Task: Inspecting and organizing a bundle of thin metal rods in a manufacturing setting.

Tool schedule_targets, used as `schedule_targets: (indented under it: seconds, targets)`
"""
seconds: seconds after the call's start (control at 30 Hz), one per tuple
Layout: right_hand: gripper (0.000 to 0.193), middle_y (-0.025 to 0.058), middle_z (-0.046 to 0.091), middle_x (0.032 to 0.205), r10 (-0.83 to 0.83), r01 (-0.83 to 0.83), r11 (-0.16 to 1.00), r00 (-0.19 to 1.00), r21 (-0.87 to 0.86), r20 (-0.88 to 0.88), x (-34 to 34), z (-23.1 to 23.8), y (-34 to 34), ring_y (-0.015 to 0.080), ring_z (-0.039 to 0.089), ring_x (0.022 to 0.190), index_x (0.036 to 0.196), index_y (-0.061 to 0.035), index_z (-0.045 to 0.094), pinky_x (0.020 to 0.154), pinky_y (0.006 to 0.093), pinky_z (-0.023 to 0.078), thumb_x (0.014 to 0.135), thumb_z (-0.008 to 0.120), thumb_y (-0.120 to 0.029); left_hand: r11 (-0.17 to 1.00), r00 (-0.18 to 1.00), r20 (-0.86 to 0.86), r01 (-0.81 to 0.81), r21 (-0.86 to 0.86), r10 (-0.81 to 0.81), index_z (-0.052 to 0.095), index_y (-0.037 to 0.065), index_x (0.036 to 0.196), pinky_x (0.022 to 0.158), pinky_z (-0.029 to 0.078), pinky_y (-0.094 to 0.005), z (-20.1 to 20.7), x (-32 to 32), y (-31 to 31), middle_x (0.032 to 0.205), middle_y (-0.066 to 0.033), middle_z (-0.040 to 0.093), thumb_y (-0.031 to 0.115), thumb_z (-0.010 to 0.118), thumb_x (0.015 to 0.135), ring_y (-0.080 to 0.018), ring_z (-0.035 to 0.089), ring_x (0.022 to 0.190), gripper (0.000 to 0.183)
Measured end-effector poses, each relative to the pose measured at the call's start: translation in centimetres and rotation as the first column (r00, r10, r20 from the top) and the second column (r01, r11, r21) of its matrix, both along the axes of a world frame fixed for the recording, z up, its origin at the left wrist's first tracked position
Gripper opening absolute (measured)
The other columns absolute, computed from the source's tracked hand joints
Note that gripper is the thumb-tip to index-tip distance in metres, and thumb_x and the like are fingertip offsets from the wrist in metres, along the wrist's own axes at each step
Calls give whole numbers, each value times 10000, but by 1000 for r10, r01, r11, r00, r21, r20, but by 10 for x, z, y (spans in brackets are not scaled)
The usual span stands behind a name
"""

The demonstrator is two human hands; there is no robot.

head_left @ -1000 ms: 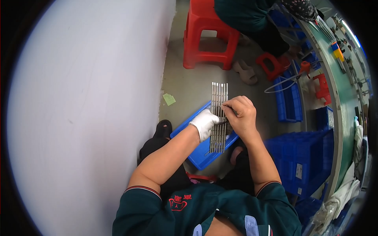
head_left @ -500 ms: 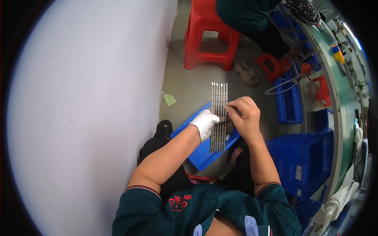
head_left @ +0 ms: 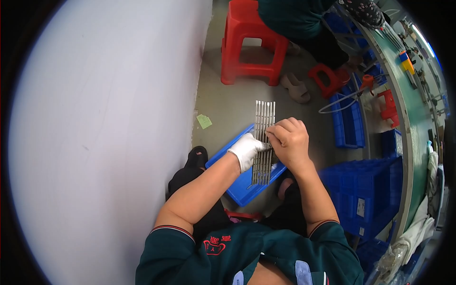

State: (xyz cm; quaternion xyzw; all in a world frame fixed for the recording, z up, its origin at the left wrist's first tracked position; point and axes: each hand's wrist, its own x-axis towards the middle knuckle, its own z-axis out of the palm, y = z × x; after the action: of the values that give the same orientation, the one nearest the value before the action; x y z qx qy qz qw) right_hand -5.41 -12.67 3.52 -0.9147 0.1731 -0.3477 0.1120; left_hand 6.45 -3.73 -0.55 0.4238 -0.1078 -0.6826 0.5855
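Note:
A flat row of several thin silver metal rods (head_left: pixel 264 116) stands side by side above a blue plastic bin (head_left: pixel 241 194). My left hand (head_left: pixel 247 150), in a white glove, is closed around the row at about mid-length, its thumb lying across the front. The bare right hand (head_left: pixel 289 140) is at the row's right side. Its thumb and forefinger are pinched at the front of the rods, just above the left thumb; the exact contact is partly hidden by the fingers. The rods' upper ends look slightly wider and brighter. The bin sits low between my legs, under the rods.
A white wall (head_left: pixel 104 142) runs along my left. Ahead is a red stool (head_left: pixel 251 42) with a person nearby and a pale slipper (head_left: pixel 295 88) on the floor. Blue crates (head_left: pixel 363 194) stand at right below a green-topped workbench (head_left: pixel 420 178). A green paper scrap (head_left: pixel 204 121) lies by the wall.
My right hand has shifted left and slightly inward, its pinched fingertips moving from the row's right edge onto its front. The left hand keeps its hold, and the rods have barely moved.

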Motion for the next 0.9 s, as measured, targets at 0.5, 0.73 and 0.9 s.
schedule_targets:
  seconds: [0.5,0.73,0.9]
  targets:
    - [72,91,604,695,-85,51,957,990,284,110,2,0,-6,269,576,670,740,-24,669,629,364,452,698,722,-48,999,984,-171,35,-36,-41,593,13,1043,659,574,-427,-4,-1,1,860,-141,659,-55,552,846,-291,675,746,213]
    - [78,50,595,692,-69,57,991,993,119,97,2,1,-5,249,565,672,733,-69,662,631,361,436,687,722,-51,999,994,-101,25,-26,-27,598,6,1034,653,579,-422,-5,-4,0,864,-139,661,-54,557,844,-288,680,753,204]
    - [127,18,594,718,-52,53,998,998,-41,26,3,-3,-3,228,558,701,749,-113,658,637,356,419,657,726,-58,999,999,-50,18,-29,-19,596,-2,1052,644,580,-417,-7,-6,-1,871,-140,661,-61,562,836,-289,682,756,227]
